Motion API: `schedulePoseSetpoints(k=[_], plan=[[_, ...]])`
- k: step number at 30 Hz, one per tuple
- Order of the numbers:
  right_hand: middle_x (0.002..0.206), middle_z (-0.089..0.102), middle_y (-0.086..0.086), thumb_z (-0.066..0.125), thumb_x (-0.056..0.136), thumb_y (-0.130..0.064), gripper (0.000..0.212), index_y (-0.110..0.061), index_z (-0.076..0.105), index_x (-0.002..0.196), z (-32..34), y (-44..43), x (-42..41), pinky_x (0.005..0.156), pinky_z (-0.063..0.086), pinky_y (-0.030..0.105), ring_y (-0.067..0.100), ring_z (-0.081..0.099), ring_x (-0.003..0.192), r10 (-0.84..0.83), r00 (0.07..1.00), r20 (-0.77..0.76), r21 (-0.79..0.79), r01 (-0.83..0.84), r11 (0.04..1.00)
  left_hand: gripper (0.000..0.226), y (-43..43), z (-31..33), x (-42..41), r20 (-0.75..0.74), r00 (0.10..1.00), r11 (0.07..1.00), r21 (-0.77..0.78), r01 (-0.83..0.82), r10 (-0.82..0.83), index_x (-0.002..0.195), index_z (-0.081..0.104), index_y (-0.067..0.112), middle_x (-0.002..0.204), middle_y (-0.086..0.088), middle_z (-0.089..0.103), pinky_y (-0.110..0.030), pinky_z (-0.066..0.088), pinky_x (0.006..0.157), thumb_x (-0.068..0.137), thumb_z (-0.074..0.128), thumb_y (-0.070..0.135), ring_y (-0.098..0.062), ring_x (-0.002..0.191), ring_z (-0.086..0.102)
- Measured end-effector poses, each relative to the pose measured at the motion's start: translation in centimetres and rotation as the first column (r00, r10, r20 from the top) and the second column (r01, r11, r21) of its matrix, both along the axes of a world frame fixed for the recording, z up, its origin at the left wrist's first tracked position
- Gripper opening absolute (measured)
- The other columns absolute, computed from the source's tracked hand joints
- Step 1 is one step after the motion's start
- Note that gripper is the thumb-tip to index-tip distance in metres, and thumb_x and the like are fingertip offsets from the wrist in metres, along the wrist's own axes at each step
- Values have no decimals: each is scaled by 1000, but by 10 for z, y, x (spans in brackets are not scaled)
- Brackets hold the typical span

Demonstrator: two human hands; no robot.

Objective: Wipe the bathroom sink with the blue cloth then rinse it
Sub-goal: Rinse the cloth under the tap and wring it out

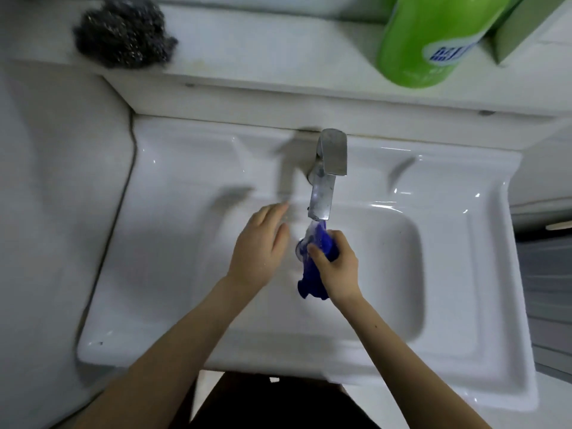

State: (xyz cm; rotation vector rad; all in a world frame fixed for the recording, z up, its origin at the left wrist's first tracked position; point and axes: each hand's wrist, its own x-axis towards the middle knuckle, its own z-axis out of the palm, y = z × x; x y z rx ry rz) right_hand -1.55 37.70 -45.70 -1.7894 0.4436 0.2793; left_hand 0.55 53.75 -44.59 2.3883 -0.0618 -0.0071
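Observation:
The white bathroom sink [402,274] fills the middle of the head view, with a metal tap [326,174] at its back. My right hand [335,267] grips the bunched blue cloth [312,274] right under the spout, where water runs onto the cloth's top end. A loose tail of the cloth hangs below my fist. My left hand [260,246] hovers just left of the cloth over the basin, fingers extended and blurred, holding nothing. The drain is mostly hidden behind the cloth.
On the ledge behind the sink lie a steel wool scourer [123,35] at the left and a green bottle [433,38] at the right, next to a pale green box [526,32]. A white wall panel borders the sink's left.

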Motion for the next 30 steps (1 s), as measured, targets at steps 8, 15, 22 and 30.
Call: schedulePoseSetpoints(k=[8,15,22,30], plan=[[85,65,-8,62,87,-16,18,-32,55,93,29,-33,-14,57,58,46,26,65,75,-130,992,-5,-71,129,989,53,-38,45,47,328,876,877,443,189,-354,146,41,10,151,-6,44,-38,29,118,95,43,23,-25,141,39],[84,66,-6,63,87,-18,16,-31,56,94,28,-45,-21,52,56,39,28,65,75,-158,987,-10,-58,158,986,51,-46,27,47,263,894,876,424,231,-363,142,47,12,148,-3,48,-40,29,117,91,44,18,-28,138,43],[82,66,-10,63,87,-17,16,-30,58,94,39,-50,-27,60,57,38,17,65,75,-163,987,9,-42,163,986,49,-46,32,34,225,930,933,281,224,-291,141,48,12,146,-3,50,-43,37,113,93,43,21,-28,138,42],[87,69,-3,68,88,-17,13,-23,63,99,104,-43,-35,63,56,34,24,66,78,-47,990,136,119,31,992,80,-34,35,-18,-632,775,748,-518,-416,-6,146,35,25,146,8,44,-30,31,111,79,62,60,-11,136,40]])
